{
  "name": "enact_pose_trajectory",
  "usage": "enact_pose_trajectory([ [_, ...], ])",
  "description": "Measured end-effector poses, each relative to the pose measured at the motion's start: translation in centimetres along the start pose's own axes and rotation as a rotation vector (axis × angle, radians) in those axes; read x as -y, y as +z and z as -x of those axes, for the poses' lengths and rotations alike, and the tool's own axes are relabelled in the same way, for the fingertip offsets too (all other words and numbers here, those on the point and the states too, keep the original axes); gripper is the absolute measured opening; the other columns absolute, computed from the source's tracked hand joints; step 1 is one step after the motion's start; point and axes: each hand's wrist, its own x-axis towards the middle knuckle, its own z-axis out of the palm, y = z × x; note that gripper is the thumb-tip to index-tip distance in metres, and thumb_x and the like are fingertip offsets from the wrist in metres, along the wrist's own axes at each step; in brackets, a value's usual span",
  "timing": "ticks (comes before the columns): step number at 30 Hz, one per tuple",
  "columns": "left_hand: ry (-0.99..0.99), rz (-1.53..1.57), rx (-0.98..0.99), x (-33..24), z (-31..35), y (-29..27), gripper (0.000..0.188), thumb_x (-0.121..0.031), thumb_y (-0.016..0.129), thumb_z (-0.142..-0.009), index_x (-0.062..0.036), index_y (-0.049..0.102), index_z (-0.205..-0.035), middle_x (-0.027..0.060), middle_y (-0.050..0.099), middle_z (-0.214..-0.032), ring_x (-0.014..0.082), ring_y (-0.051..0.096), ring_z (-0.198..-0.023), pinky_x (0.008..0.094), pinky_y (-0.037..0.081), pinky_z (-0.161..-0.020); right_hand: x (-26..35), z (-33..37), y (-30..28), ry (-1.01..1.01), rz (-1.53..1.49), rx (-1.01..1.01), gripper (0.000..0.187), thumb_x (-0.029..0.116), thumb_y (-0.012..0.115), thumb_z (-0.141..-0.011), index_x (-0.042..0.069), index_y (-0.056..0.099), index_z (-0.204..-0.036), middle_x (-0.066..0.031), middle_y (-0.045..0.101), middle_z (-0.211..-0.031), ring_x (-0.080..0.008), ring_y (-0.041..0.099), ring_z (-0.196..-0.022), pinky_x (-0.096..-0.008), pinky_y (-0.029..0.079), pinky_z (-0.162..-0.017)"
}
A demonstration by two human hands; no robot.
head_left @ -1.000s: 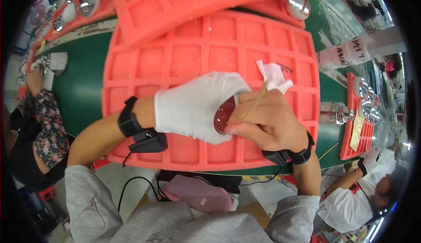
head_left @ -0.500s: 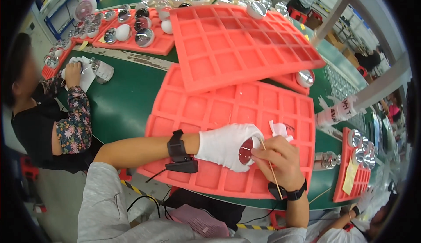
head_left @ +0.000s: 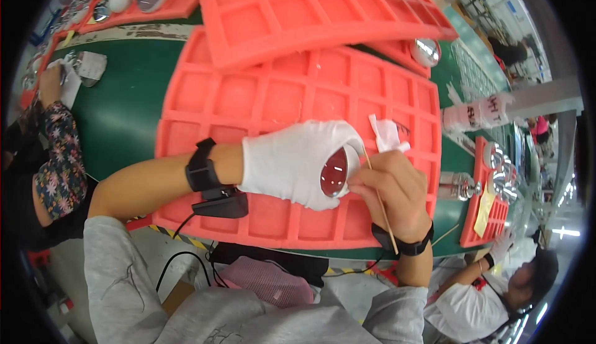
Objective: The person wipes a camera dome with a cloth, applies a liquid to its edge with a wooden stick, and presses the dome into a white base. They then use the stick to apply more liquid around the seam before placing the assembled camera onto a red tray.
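My left hand (head_left: 288, 164), in a white glove, is closed around a round mirrored part (head_left: 334, 175). Its shiny face looks dark red, with small bright spots. My bare right hand (head_left: 397, 189) is closed on a thin wooden stick (head_left: 383, 217), which slants up past the fingers to the part's right rim. The right fingertips are close against that rim; whether they touch it I cannot tell. Both hands are over a pink-red foam tray (head_left: 200, 120) with square pockets. A crumpled white cloth (head_left: 387, 135) lies on the tray just beyond my right hand.
Another foam tray (head_left: 248, 24) overlaps the far side, with a silver dome (head_left: 426, 52) by its right corner. To the right stand a clear bottle (head_left: 458, 186) and a small tray (head_left: 470, 235) of silver domes. Co-workers sit left and right; a grey post (head_left: 540, 103) juts in at right.
My view has tilted lower, so the trays and both hands appear higher and further left. The left hand still holds the mirrored part; the stick stays in the right hand.
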Motion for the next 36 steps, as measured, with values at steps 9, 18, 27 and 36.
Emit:
enact_pose_trajectory([
  [9, -0.193, 0.149, 0.059, -0.3, -0.2, -0.3, 0.057, -0.017, 0.084, -0.065, -0.0064, 0.058, -0.115, 0.0117, 0.063, -0.102, 0.0313, 0.065, -0.092, 0.0376, 0.054, -0.079, -1.3, 1.0, -0.4, 0.073, -0.324, 0.049, 0.016, 0.008, 0.078, -0.079, 0.0, 0.064, -0.084, -0.0103, 0.062, -0.082, -0.0225, 0.062, -0.072, -0.0318, 0.049, -0.06],
  [18, 0.009, -0.054, 0.07, 0.5, 0.0, 0.0, 0.061, -0.017, 0.087, -0.064, -0.0083, 0.059, -0.117, 0.0105, 0.064, -0.11, 0.0309, 0.062, -0.105, 0.04, 0.051, -0.089, -2.3, 2.0, -0.2, 0.261, -0.726, -0.034, 0.019, 0.014, 0.062, -0.097, -0.003, 0.06, -0.088, -0.0115, 0.06, -0.076, -0.0184, 0.06, -0.067, -0.03, 0.048, -0.058],
  [27, 0.01, -0.214, 0.26, -0.8, -0.3, -1.6, 0.057, -0.026, 0.085, -0.068, -0.0097, 0.063, -0.117, 0.0081, 0.065, -0.111, 0.0299, 0.061, -0.107, 0.0434, 0.049, -0.094, -1.6, 2.0, -0.1, 0.459, -1.136, -0.139, 0.017, 0.005, 0.05, -0.103, -0.007, 0.061, -0.105, -0.0106, 0.067, -0.078, -0.0134, 0.061, -0.062, -0.0241, 0.048, -0.054],
  [36, 0.042, -0.148, 0.023, -0.2, -0.6, -0.3, 0.038, -0.019, 0.081, -0.065, -0.0063, 0.065, -0.097, 0.0115, 0.066, -0.091, 0.0344, 0.062, -0.087, 0.0446, 0.049, -0.081, -1.2, 0.7, 1.4, 0.461, -0.932, -0.071, 0.031, 0.022, 0.044, -0.109, -0.003, 0.052, -0.092, -0.0065, 0.056, -0.067, -0.0126, 0.053, -0.045, -0.0264, 0.043, -0.044],
])
